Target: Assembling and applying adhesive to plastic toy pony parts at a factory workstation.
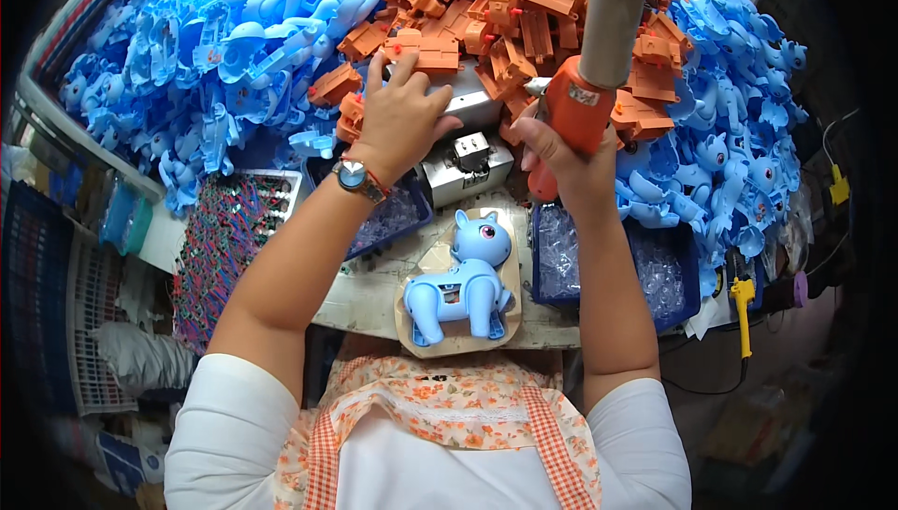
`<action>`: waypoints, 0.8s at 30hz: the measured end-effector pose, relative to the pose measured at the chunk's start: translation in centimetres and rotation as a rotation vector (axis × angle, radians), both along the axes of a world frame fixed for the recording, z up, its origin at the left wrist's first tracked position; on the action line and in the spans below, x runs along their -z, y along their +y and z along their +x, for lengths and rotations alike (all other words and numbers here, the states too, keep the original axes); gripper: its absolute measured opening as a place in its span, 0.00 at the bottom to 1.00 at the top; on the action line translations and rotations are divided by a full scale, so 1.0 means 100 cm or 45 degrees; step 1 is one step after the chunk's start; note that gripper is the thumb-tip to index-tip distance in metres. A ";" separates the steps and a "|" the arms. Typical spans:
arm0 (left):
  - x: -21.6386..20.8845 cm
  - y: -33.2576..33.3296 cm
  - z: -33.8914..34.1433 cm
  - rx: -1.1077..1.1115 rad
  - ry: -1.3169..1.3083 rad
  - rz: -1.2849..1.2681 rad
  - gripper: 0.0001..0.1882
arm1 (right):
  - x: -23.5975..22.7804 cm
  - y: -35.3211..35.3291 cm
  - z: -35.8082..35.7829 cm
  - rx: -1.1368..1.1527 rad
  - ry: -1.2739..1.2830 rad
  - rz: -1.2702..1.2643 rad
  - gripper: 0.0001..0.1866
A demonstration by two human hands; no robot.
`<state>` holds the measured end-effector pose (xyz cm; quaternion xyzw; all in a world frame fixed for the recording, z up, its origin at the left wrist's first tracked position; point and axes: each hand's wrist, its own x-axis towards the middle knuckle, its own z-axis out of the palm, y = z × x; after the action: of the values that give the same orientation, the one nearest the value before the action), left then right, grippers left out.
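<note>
Fingers (418, 89) of left hand (402, 122) spread on an orange plastic part (426, 52) at the tabletop's far edge, right hand (561, 150) clamped round one orange power screwdriver (572, 113), one blue toy pony (460, 286) near the front edge, two blue trays (678, 309) holding clear small pieces.

A pale worktable (374, 300) runs across the middle, its bare top showing only near the front edge; blue bins (655, 272) of clear bits sit on it; white wire racks (94, 323) stand at the left, over dim clutter; the floor (786, 398) at the right lies in shadow, crossed by a dark cable (697, 388); light falls bright and even on the tabletop.
</note>
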<state>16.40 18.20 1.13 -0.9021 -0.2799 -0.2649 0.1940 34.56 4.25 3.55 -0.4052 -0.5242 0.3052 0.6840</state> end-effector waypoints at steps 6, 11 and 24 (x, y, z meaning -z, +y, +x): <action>0.013 -0.020 -0.002 -0.107 0.024 0.112 0.26 | 0.008 -0.008 0.000 -0.057 0.027 -0.033 0.10; 0.009 0.007 -0.016 0.199 -0.062 -0.104 0.29 | 0.004 -0.008 0.000 -0.088 0.012 -0.085 0.11; 0.030 -0.005 0.010 -0.097 -0.201 0.060 0.26 | 0.003 -0.002 -0.003 -0.079 0.057 -0.003 0.09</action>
<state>17.43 17.69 -1.92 -0.8624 -0.3220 -0.3342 0.2024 34.28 4.05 3.27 -0.3828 -0.5206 0.3359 0.6853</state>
